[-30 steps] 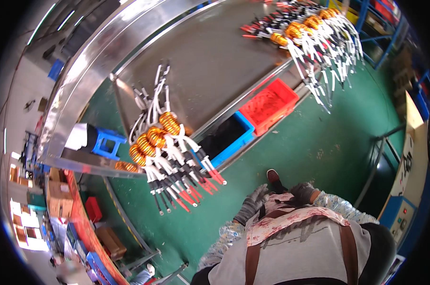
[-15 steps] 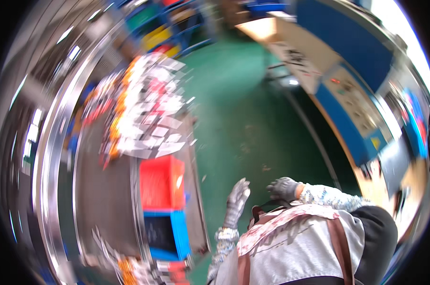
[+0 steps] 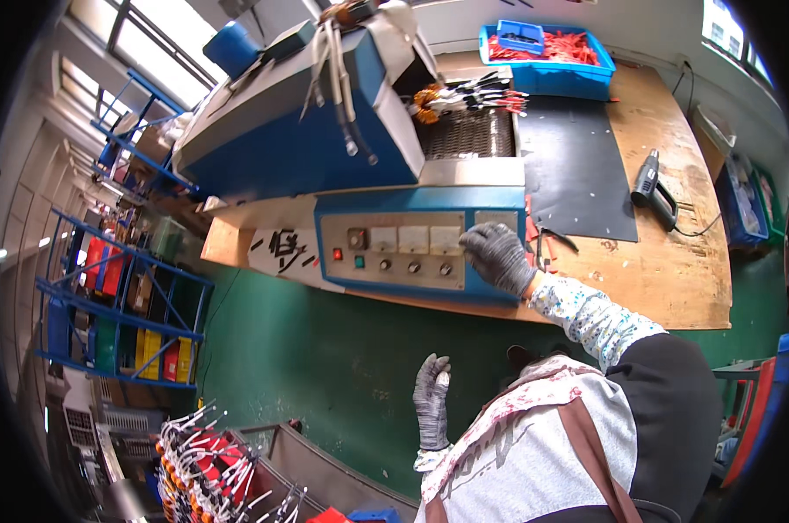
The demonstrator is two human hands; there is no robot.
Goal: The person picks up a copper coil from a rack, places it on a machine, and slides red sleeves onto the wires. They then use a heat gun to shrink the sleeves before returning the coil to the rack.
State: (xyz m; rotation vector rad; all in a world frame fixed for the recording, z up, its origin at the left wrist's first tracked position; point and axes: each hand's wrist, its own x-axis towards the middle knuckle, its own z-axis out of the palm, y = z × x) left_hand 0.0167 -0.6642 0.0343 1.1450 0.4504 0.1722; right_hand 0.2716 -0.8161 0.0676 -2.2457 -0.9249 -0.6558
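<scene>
My right hand (image 3: 499, 258), in a grey knit glove, is over the right end of a blue machine's control panel (image 3: 490, 288). Its fingers are loosely bent and nothing shows in them; whether they touch the panel I cannot tell. Lower down, my left hand (image 3: 432, 397), gloved alike, hangs in front of my body above the green floor, fingers slightly curled and holding nothing. The panel carries meters, knobs (image 3: 414, 268) and a lit red button (image 3: 338, 254). On the machine's mesh conveyor belt (image 3: 468, 135) lie wired parts with orange-yellow rings (image 3: 426, 104).
A heat gun (image 3: 656, 192) lies on the wooden table (image 3: 682, 279) beside a black mat (image 3: 577, 166). Pliers (image 3: 558, 238) rest near the panel. Behind stands a blue bin (image 3: 568, 80) of red pieces. Wired assemblies (image 3: 203, 462) sit at lower left, below a blue rack (image 3: 124, 305).
My view has swung right, from the conveyor line and bins to the blue machine. My right hand has moved up and out to its panel. My left hand stays low.
</scene>
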